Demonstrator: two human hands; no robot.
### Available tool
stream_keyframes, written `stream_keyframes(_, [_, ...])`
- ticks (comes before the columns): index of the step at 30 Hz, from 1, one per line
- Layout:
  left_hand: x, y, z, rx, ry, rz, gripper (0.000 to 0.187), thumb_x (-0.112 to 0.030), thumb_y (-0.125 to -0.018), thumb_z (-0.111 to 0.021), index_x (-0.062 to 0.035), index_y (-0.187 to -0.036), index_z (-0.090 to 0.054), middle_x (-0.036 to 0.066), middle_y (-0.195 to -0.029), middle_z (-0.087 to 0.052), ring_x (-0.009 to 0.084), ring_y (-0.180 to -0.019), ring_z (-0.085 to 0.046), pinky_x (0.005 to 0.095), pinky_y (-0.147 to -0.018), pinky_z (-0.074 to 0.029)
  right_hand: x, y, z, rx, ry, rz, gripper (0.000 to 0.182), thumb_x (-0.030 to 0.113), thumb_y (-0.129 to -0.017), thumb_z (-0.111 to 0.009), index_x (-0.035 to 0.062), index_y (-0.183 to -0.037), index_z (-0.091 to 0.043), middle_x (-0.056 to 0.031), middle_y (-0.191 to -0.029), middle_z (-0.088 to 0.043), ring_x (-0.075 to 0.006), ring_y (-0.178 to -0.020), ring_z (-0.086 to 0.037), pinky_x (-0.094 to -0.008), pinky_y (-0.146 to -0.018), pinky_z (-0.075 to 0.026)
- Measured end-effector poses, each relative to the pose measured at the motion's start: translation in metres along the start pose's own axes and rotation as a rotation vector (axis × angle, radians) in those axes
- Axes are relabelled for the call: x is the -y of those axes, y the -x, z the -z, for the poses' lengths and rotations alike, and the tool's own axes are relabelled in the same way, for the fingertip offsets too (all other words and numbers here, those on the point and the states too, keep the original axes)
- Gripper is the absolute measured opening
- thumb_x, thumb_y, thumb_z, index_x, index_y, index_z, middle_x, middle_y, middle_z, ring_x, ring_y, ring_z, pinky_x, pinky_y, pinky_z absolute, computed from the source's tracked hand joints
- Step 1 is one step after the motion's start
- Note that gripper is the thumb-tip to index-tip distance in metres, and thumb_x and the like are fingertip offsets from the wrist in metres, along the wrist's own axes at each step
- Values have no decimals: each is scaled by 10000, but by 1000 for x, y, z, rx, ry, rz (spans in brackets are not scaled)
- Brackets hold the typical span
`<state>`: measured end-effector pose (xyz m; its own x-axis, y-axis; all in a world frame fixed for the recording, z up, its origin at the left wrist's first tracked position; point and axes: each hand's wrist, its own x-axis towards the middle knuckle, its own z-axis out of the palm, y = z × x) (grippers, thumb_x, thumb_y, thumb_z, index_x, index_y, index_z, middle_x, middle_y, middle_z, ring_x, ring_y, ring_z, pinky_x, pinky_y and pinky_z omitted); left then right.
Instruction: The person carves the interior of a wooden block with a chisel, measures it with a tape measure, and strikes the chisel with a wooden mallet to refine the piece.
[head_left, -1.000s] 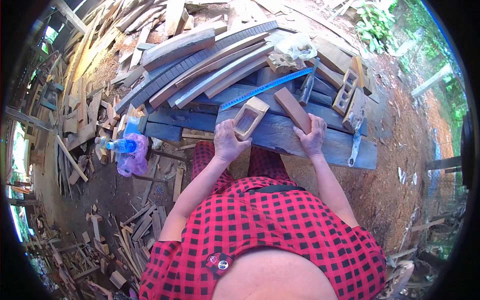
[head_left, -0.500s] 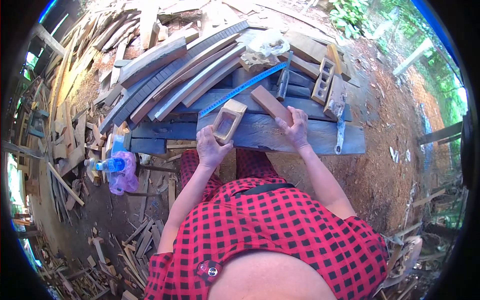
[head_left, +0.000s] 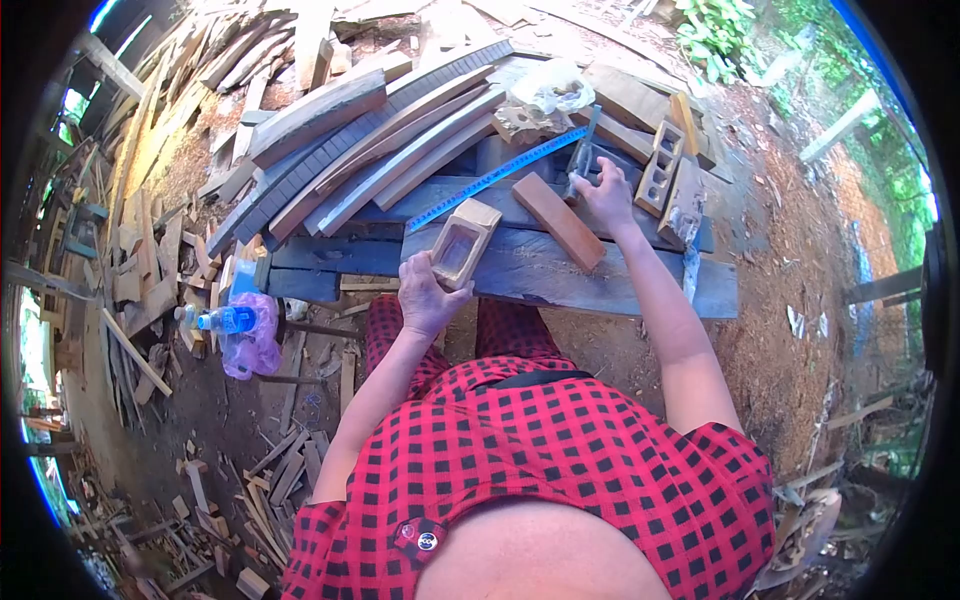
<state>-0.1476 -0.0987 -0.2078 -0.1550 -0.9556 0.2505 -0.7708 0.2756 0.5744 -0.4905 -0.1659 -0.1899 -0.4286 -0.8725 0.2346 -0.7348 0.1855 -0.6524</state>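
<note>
My left hand (head_left: pixel 428 298) grips the near left end of a small wooden block with a rectangular hollow (head_left: pixel 462 245), tilted on the workbench (head_left: pixel 650 283). A reddish-brown wooden block (head_left: pixel 560 222) lies on the bench to its right, out of my hands. My right hand (head_left: pixel 606 196) is past that block, fingers apart, beside a dark narrow tool (head_left: pixel 583 150) whose exact kind I cannot make out. Its thumb and forefinger are at the tool's near end; a firm hold is not visible. A blue measuring strip (head_left: pixel 500 172) stretches diagonally behind both blocks.
Long wooden boards (head_left: pixel 410 155) are stacked at the bench's left and back. A wooden piece with square openings (head_left: pixel 658 168) lies at the right. Clear plastic (head_left: pixel 553 86) sits at the back. A bottle (head_left: pixel 228 319) and purple bag (head_left: pixel 252 345) are at left, above scattered wood scraps.
My right hand has let go of the reddish-brown block and moved up and away to the dark tool. The block now lies on the bench. My left hand keeps hold of the hollowed block.
</note>
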Motion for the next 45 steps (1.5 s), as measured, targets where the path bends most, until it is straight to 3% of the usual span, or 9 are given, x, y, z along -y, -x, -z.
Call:
stream_keyframes(2, [0, 0, 1, 0, -4, -3, 730, -342, -592, -856, -16, -1118, -468, 169, -1040, -553, 354, -1030, -520, 451, -871, -454, -1, -17, -21, 5, 78, -32, 877, 480, -686, -785, -23, -1314, -438, -281, -1217, -545, -401, -1184, -541, -453, -957, -476])
stream_keyframes(5, [2, 0, 0, 4, -11, -4, 728, -347, -592, -860, -23, -1106, -458, 174, -1041, -549, 360, -1029, -517, 452, -865, -455, 8, -26, -28, 51, 178, -132, 892, 457, -660, -803, -10, -1318, -421, -266, -1226, -542, -400, -1166, -550, -445, -958, -481])
stream_keyframes(7, [2, 0, 0, 3, -17, -23, 722, -346, -596, -860, -27, -1102, -454, 171, -1039, -547, 360, -1028, -517, 453, -860, -458, 13, -29, -25, 62, 144, -179, 771, 280, -633, -781, -7, -1272, -460, -280, -1242, -535, -425, -1135, -564, -453, -956, -482])
stream_keyframes(12, [3, -1, -2, -36, 12, -21, 687, -333, -577, -857, -37, -1056, -463, 144, -1037, -532, 350, -1029, -506, 448, -869, -463, -41, -42, -23, -127, -735, -393, 617, 33, -671, -685, -62, -1258, -521, -126, -1002, -634, -224, -819, -641, -330, -718, -529])
stream_keyframes(13, [3, -1, -2, -36, 12, -27, 693, -333, -571, -859, -40, -1058, -464, 143, -1040, -533, 349, -1026, -509, 448, -873, -463, -66, -44, -12, 11, -838, -384, 629, 43, -683, -693, -121, -1263, -510, -199, -1095, -616, -244, -919, -640, -326, -782, -521])
stream_keyframes(15, [5, 1, -1, -40, 12, -24, 699, -332, -564, -861, -42, -1061, -464, 141, -1043, -533, 348, -1023, -513, 448, -876, -463, -10, 3, 45, 5, -948, -419, 579, -6, -716, -656, -97, -1263, -491, -127, -876, -618, -175, -648, -619, -276, -559, -501])
stream_keyframes(21, [9, 0, -3, -67, 19, -88, 706, -339, -591, -858, -36, -1090, -461, 146, -1039, -535, 350, -1008, -514, 450, -855, -463, 61, 87, 122, 299, -862, -99, 561, 15, -745, -626, -3, -1292, -504, -108, -962, -613, -153, -675, -617, -254, -559, -517])
stream_keyframes(29, [11, 2, -4, -66, 42, -63, 726, -346, -579, -862, -41, -1112, -476, 149, -1065, -546, 348, -1025, -515, 446, -881, -464, 95, 106, 123, 628, -610, 60, 363, -39, -668, -704, 8, -1023, -649, -16, -912, -649, -70, -804, -592, -207, -715, -470])
stream_keyframes(45, [13, 2, -5, -69, 35, -79, 714, -375, -566, -852, -62, -1073, -459, 129, -1068, -539, 343, -1034, -504, 443, -899, -459, 123, 117, 103, 611, -285, 361, 384, 5, -686, -706, -2, -1062, -626, -25, -874, -636, -102, -832, -593, -230, -765, -465])
